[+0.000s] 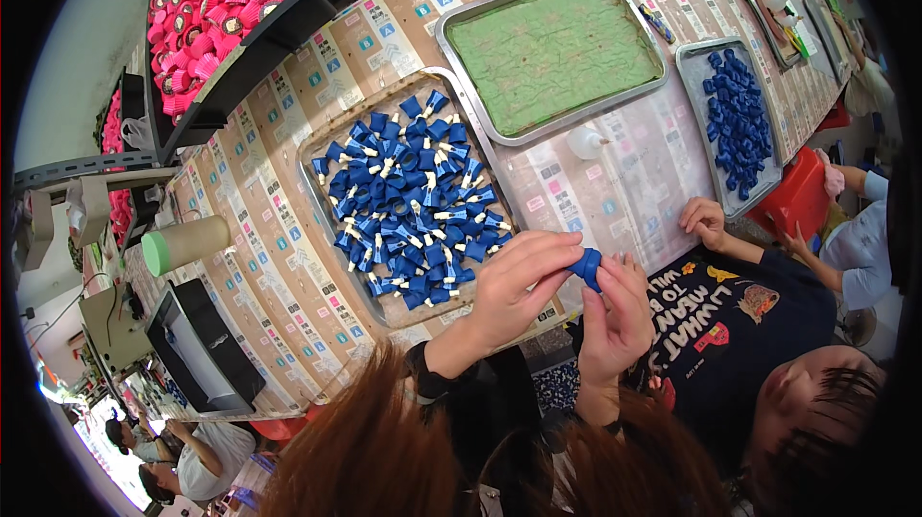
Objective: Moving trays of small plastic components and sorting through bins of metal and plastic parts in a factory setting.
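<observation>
A small blue piece (587, 268) is pinched between the fingertips of the left hand (519, 287) and the right hand (617, 320), at the near edge of the patterned surface (269, 258). Just left lies a metal tray (463, 298) heaped with blue parts (403, 195), many white-tipped; beyond, a second tray (583, 117) carries a green sheet (557, 56); farther right, near a co-worker's hand (704, 219), a third tray (693, 85) holds dark blue pieces (738, 123)

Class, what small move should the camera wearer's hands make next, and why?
Probably a slight turn of the blue plastic part, to check it over: the left hand and the right hand pinch it from opposite sides, covering some of it.
</observation>
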Demonstrator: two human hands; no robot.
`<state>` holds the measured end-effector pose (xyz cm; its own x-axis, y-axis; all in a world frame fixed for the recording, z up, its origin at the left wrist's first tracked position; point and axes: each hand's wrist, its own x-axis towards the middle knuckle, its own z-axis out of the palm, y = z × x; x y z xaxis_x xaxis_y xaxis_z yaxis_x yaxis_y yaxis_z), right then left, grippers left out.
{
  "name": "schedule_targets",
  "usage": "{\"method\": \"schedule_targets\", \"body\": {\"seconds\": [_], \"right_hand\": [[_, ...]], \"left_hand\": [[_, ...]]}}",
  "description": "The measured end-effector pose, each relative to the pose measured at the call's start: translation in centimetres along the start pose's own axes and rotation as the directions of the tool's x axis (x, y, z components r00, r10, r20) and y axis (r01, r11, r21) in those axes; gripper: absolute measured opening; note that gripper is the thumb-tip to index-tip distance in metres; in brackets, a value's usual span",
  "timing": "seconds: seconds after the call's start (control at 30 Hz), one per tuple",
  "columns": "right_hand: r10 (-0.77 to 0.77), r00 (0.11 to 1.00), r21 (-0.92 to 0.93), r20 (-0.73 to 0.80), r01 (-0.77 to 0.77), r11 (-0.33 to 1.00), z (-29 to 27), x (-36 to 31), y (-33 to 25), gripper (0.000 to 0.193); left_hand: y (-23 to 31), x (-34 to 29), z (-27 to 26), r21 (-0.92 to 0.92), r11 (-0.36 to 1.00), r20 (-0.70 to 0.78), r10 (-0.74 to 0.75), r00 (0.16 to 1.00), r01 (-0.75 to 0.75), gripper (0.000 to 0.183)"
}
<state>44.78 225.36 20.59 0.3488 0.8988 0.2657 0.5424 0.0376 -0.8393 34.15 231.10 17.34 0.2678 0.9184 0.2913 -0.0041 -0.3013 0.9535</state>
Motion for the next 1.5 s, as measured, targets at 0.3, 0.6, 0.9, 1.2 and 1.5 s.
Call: {"method": "schedule_targets", "body": {"seconds": [0.3,0.6,0.9,1.2,1.5], "right_hand": [[0.037,0.999,0.014,-0.001,-0.037,0.999,-0.4,0.2,-0.2,0.020],[0.058,0.995,0.121,-0.077,-0.048,0.991,-0.6,-0.6,0.5,0.019],[0.546,0.832,0.748,0.101,-0.425,0.509,-0.3,-0.1,-1.2,0.024],[0.568,0.799,0.692,0.198,-0.525,0.496,-1.0,0.2,-0.6,0.018],[0.576,0.783,0.708,0.236,-0.544,0.450,-0.7,0.4,-0.6,0.016]], "left_hand": [[0.2,0.4,-0.3,0.118,0.987,0.033,0.106,0.994,-0.109,0.031],[1.4,0.1,-0.6,-0.294,0.860,0.244,-0.355,0.902,0.418,0.033],[0.7,-0.6,-0.7,-0.380,0.839,0.284,-0.294,0.912,0.389,0.035],[1.8,0.4,-1.1,-0.170,0.957,0.241,-0.192,0.951,0.236,0.027],[1.6,0.1,-1.0,-0.151,0.974,0.203,-0.139,0.969,0.171,0.027]]}}
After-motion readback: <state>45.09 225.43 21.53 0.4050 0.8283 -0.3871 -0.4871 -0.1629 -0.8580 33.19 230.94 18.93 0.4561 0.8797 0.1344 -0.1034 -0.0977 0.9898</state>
